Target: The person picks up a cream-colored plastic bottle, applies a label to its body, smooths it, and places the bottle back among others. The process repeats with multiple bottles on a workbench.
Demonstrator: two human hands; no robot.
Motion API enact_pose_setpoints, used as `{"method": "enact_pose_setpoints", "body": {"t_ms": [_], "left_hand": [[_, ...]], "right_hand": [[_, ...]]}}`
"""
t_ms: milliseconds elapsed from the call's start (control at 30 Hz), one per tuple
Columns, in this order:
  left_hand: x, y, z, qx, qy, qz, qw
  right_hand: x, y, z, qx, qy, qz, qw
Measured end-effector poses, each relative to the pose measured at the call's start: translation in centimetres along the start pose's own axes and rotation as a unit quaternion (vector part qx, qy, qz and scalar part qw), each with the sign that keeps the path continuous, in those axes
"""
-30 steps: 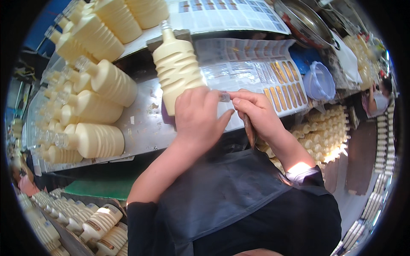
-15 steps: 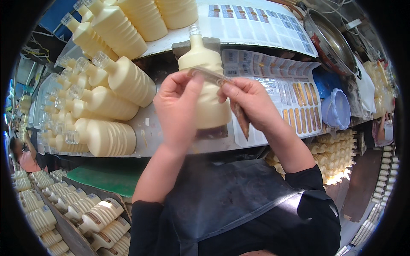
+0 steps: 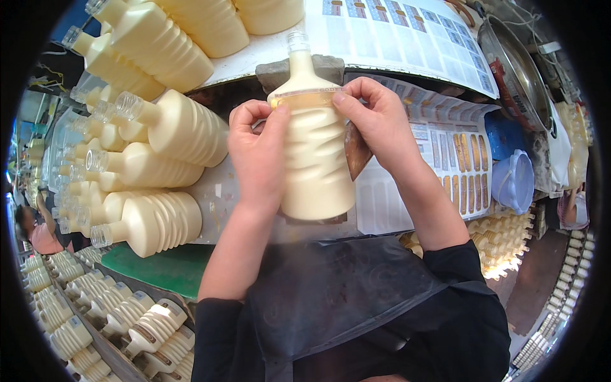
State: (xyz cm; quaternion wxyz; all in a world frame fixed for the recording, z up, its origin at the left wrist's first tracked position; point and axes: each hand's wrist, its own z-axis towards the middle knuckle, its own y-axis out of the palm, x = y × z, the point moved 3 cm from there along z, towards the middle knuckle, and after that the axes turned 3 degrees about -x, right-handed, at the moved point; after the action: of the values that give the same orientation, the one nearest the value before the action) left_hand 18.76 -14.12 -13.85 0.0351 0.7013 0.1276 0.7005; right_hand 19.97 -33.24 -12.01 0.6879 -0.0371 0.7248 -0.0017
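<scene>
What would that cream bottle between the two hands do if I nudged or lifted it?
The cream bottle would probably resist rolling at a light nudge, since its neck appears to rest at the grey block. It looks stiff and perhaps breakable, given the clear, glass-like mouth. Its wavy ridges might help the grip.

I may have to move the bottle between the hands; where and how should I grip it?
Probably the slim neck, from above: the bottle lies neck-away from the person, and the left hand and right hand hold a gold strip across its wider shoulder.
</scene>
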Motion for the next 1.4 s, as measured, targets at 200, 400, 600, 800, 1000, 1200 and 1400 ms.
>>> {"method": "enact_pose_setpoints", "body": {"t_ms": [200, 400, 600, 800, 1000, 1200, 1400], "left_hand": [[0.8, 0.9, 0.4, -0.042, -0.022, -0.016, 0.999], [0.3, 1.6, 1.0, -0.114, -0.065, 0.075, 0.989], [-0.1, 1.4, 1.0, -0.115, -0.077, -0.046, 0.989], [-0.2, 1.5, 1.4, -0.120, -0.049, 0.007, 0.992], [-0.2, 1.4, 1.3, -0.116, -0.058, -0.020, 0.991], [-0.2, 1.4, 1.2, -0.114, -0.063, -0.027, 0.991], [-0.3, 1.4, 1.2, -0.120, -0.064, -0.040, 0.990]], "right_hand": [[-0.1, 0.2, 0.2, 0.013, -0.005, -0.054, 0.998], [0.1, -0.3, 0.6, 0.008, -0.006, -0.029, 1.000], [0.7, -0.8, 0.8, -0.036, 0.017, 0.111, 0.993], [0.9, -0.1, 0.7, -0.018, 0.009, -0.002, 1.000], [0.6, -0.1, 0.7, -0.010, 0.017, -0.008, 1.000], [0.6, 0.1, 0.7, -0.011, 0.016, -0.001, 1.000], [0.9, 0.1, 0.8, -0.009, 0.016, -0.002, 1.000]]}}
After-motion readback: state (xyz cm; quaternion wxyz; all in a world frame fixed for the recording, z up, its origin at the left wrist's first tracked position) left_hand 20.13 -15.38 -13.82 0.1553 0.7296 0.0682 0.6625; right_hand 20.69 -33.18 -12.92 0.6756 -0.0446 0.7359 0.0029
